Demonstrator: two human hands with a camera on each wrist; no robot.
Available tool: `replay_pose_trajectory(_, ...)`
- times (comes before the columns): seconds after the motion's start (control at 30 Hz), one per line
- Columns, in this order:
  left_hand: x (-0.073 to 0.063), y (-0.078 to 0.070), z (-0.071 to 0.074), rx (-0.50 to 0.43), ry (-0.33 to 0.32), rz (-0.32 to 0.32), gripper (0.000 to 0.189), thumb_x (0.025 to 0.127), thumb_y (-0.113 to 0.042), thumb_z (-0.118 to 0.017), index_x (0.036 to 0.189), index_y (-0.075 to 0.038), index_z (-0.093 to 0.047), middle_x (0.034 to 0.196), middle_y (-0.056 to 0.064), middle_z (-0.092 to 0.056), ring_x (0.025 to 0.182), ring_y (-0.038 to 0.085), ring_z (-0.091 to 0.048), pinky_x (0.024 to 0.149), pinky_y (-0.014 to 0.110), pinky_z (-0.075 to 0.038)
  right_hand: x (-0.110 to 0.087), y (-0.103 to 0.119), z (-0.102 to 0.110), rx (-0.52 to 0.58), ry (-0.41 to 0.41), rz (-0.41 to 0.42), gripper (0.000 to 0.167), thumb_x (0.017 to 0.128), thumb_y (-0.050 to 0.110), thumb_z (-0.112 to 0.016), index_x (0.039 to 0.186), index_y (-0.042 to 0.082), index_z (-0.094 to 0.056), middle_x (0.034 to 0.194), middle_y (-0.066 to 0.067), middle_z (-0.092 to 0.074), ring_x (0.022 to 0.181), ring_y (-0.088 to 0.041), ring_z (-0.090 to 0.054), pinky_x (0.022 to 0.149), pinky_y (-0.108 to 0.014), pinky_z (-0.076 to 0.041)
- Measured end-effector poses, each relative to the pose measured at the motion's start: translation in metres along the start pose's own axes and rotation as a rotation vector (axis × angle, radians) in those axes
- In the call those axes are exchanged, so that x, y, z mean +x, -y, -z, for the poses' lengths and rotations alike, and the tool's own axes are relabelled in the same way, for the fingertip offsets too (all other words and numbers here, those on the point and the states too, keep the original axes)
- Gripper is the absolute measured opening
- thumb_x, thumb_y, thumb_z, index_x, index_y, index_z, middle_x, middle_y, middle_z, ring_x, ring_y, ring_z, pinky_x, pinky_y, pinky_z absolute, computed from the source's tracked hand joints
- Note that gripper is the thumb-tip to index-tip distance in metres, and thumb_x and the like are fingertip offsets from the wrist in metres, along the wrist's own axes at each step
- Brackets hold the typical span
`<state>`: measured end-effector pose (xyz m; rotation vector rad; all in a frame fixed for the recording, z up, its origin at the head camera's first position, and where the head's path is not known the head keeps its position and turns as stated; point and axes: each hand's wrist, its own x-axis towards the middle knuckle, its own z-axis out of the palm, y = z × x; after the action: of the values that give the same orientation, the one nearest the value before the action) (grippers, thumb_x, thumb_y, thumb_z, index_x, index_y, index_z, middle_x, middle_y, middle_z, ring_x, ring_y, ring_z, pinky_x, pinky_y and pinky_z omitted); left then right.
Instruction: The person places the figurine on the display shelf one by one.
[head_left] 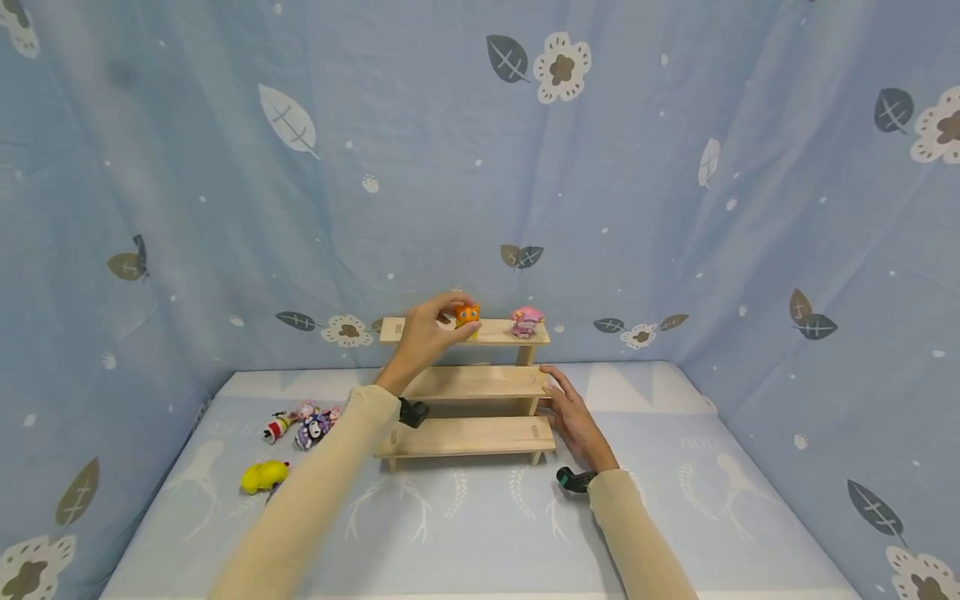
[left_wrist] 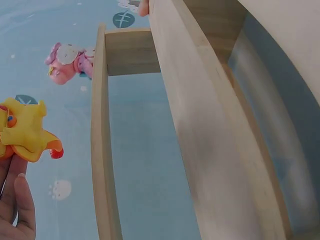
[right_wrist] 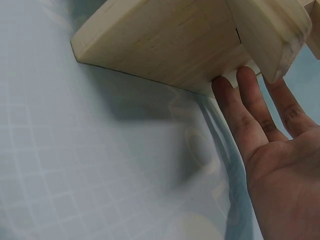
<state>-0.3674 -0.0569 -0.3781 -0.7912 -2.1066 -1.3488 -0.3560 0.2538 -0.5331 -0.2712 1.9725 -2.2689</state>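
With thumb and fingers, my left hand (head_left: 431, 333) pinches an orange-and-yellow toy figure (head_left: 467, 316) at the top tier of a three-tier wooden shelf (head_left: 468, 382). In the left wrist view the toy figure (left_wrist: 30, 127) shows a yellow body and a red-tipped limb. To its right on the same tier stands a pink toy figure (head_left: 527, 322). My right hand (head_left: 576, 421) is at the shelf's right side; in the right wrist view its extended fingers (right_wrist: 237, 112) touch the wooden side panel (right_wrist: 165, 47).
Several small toy figures (head_left: 312, 429) lie in a cluster left of the shelf, partly covered by my left sleeve. Closer in lies a yellow toy (head_left: 264, 476) with a dark item beside it. A patterned blue curtain (head_left: 420, 167) hangs behind the table (head_left: 480, 542).
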Motion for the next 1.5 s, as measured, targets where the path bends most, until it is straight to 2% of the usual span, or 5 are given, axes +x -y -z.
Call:
replay_pose_trajectory(0.53, 0.007, 0.014, -0.021, 0.021, 0.03, 0.079, 0.034, 0.09, -0.021, -0.083, 0.122, -0.014, -0.073, 0.112, 0.005, -0.074, 0.096, 0.021, -0.068, 0.081, 0.041, -0.054, 0.0, -0.002, -0.005, 0.007, 0.028, 0.02, 0.051, 0.107, 0.038, -0.056, 0.155, 0.03, -0.042, 0.15, -0.018, -0.044, 0.123, -0.039, -0.056, 0.094, -0.047, -0.053)
replay_pose_trajectory(0.77, 0.008, 0.018, -0.027, 0.014, 0.044, 0.122, 0.033, 0.09, -0.022, -0.083, 0.121, -0.017, -0.072, 0.114, 0.003, -0.073, 0.1, 0.02, -0.068, 0.08, 0.04, -0.056, -0.001, -0.001, -0.003, -0.001, 0.027, 0.017, 0.052, 0.105, 0.042, -0.059, 0.154, 0.031, -0.043, 0.151, -0.016, -0.044, 0.126, -0.04, -0.053, 0.095, -0.048, -0.053)
replay_pose_trajectory(1.03, 0.011, 0.021, -0.032, -0.041, 0.102, 0.144, 0.037, 0.091, -0.021, -0.081, 0.126, -0.018, -0.07, 0.121, 0.001, -0.07, 0.105, 0.021, -0.065, 0.084, 0.043, -0.056, -0.003, 0.002, 0.0, -0.004, 0.011, 0.019, 0.052, 0.106, 0.04, -0.058, 0.155, 0.029, -0.043, 0.151, -0.017, -0.044, 0.125, -0.04, -0.055, 0.095, -0.047, -0.053)
replay_pose_trajectory(1.3, 0.011, 0.021, -0.034, -0.055, 0.115, 0.16, 0.039, 0.091, -0.02, -0.082, 0.128, -0.015, -0.069, 0.12, 0.0, -0.069, 0.104, 0.02, -0.064, 0.087, 0.042, -0.057, -0.004, 0.0, 0.0, -0.002, 0.001, 0.011, 0.047, 0.107, 0.04, -0.056, 0.152, 0.033, -0.045, 0.15, -0.015, -0.044, 0.123, -0.037, -0.056, 0.094, -0.047, -0.053)
replay_pose_trajectory(1.5, 0.011, 0.021, -0.03, -0.058, 0.129, 0.136, 0.044, 0.088, -0.014, -0.084, 0.129, -0.014, -0.069, 0.117, 0.001, -0.066, 0.104, 0.024, -0.061, 0.086, 0.043, -0.058, -0.004, 0.001, 0.0, -0.006, 0.006, 0.02, 0.048, 0.107, 0.039, -0.056, 0.153, 0.031, -0.044, 0.15, -0.016, -0.045, 0.12, -0.035, -0.058, 0.093, -0.047, -0.054)
